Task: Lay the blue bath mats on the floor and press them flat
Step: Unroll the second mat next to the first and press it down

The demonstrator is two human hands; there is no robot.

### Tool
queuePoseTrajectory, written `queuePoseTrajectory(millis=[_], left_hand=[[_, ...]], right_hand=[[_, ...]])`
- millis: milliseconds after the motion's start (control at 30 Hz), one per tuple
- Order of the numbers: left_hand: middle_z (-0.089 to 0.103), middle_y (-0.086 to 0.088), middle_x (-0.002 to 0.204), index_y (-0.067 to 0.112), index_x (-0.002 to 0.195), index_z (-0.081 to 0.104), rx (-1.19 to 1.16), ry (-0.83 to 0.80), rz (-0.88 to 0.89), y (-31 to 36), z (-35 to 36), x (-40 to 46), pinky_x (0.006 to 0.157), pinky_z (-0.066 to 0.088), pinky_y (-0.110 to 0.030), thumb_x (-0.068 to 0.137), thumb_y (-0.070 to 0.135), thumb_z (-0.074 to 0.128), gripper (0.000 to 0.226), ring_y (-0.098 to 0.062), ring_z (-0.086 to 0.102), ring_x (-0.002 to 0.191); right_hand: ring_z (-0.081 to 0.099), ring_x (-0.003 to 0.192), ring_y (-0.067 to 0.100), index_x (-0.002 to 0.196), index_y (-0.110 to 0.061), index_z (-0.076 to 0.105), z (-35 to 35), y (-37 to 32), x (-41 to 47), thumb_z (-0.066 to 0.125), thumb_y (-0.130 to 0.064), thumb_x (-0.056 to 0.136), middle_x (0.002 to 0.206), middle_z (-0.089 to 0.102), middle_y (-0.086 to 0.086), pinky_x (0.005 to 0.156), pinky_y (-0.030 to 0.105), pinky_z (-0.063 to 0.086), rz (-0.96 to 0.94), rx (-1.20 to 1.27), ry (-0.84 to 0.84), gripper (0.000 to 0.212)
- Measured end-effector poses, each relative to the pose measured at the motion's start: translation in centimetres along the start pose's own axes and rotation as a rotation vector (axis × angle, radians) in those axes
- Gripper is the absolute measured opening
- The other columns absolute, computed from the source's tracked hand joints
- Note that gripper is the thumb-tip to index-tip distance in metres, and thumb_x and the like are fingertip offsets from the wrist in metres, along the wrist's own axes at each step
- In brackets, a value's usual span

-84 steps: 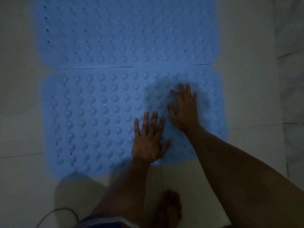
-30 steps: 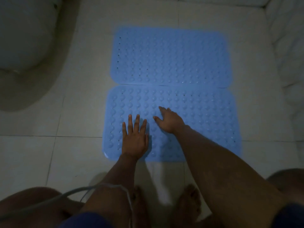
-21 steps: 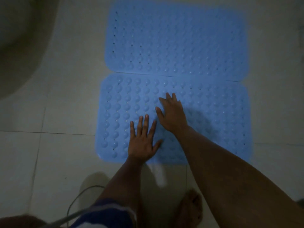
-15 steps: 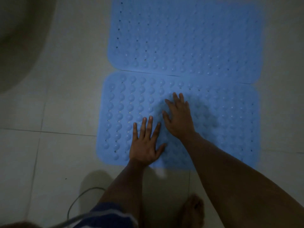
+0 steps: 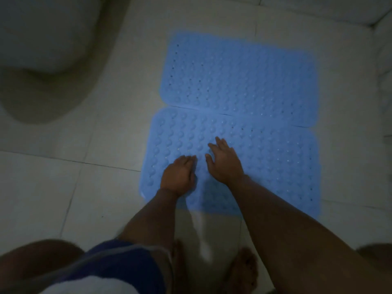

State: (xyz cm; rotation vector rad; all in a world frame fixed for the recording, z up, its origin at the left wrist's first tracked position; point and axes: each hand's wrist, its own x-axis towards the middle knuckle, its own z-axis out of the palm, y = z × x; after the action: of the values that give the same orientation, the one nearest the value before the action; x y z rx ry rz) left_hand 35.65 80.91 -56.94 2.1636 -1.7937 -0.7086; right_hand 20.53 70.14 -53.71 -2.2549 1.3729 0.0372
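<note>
Two blue bath mats lie side by side on the tiled floor (image 5: 106, 187), the near mat (image 5: 275, 177) touching the far mat (image 5: 244, 77) along their long edges. Both run left to right before the person. They look soft, light and rubbery, likely to cling once pressed; an edge or corner seems the place to lift one. The right hand (image 5: 224, 164) rests flat, fingers spread, holding nothing. The left hand (image 5: 178, 177) presses down too, its fingers seemingly curled under; its grip is unclear.

Pale tiled floor (image 5: 95, 187); two blue bath mats (image 5: 239, 77) flat, edges touching.
</note>
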Motion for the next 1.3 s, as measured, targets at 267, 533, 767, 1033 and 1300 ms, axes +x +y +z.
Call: queuePoseTrajectory(millis=[267,533,767,1033,1300], left_hand=[[0.063,-0.013,0.141,0.013,0.138,0.063,0.23,0.07,-0.241,-6.0,-2.8,-2.1,0.101,0.051,-0.051,0.082,0.033,0.036,0.065,-0.039,0.052,0.139],[0.044,-0.02,0.159,0.011,0.15,0.052,0.214,0.078,-0.306,-8.9,0.0,-2.6,0.11,0.046,-0.057,0.088,0.031,0.039,0.066,-0.045,0.038,0.148],[0.025,-0.016,0.169,0.017,0.157,0.041,0.188,0.094,-0.331,-7.7,0.4,-2.0,0.122,0.027,-0.06,0.089,0.036,0.042,0.071,-0.042,0.016,0.158],[0.033,-0.015,0.167,0.018,0.155,0.045,0.233,0.143,-0.305,-7.8,-1.1,-4.6,0.119,0.032,-0.06,0.096,0.034,0.038,0.061,-0.041,0.018,0.157],[0.036,-0.017,0.165,0.016,0.154,0.048,0.266,0.006,-0.286,-5.7,-4.7,-6.0,0.113,0.039,-0.064,0.096,0.042,0.034,0.065,-0.046,0.028,0.153]], right_hand=[[0.025,0.151,0.036,0.151,-0.011,0.04,8.8,-7.2,-0.3,0.037,-0.039,0.098,0.161,0.03,0.019,0.116,0.059,0.03,-0.11,-0.081,-0.175,0.06],[-0.005,0.157,0.027,0.161,-0.012,0.009,12.8,-5.9,-1.8,0.03,-0.056,0.103,0.169,-0.001,0.011,0.125,0.053,0.011,-0.164,-0.163,-0.053,0.076],[-0.003,0.157,0.027,0.161,-0.012,0.014,13.4,-5.5,-1.6,0.034,-0.05,0.101,0.169,0.0,0.011,0.122,0.056,0.015,-0.163,-0.166,-0.048,0.074],[-0.006,0.156,0.027,0.161,-0.012,0.009,12.3,-6.2,-2.0,0.03,-0.071,0.093,0.169,-0.001,0.01,0.125,0.054,0.004,-0.165,-0.14,-0.108,0.092],[0.024,0.152,0.027,0.159,-0.019,0.022,5.0,-7.8,2.9,0.032,-0.069,0.096,0.166,0.023,0.009,0.123,0.052,0.019,-0.036,-0.005,-0.461,0.082]])
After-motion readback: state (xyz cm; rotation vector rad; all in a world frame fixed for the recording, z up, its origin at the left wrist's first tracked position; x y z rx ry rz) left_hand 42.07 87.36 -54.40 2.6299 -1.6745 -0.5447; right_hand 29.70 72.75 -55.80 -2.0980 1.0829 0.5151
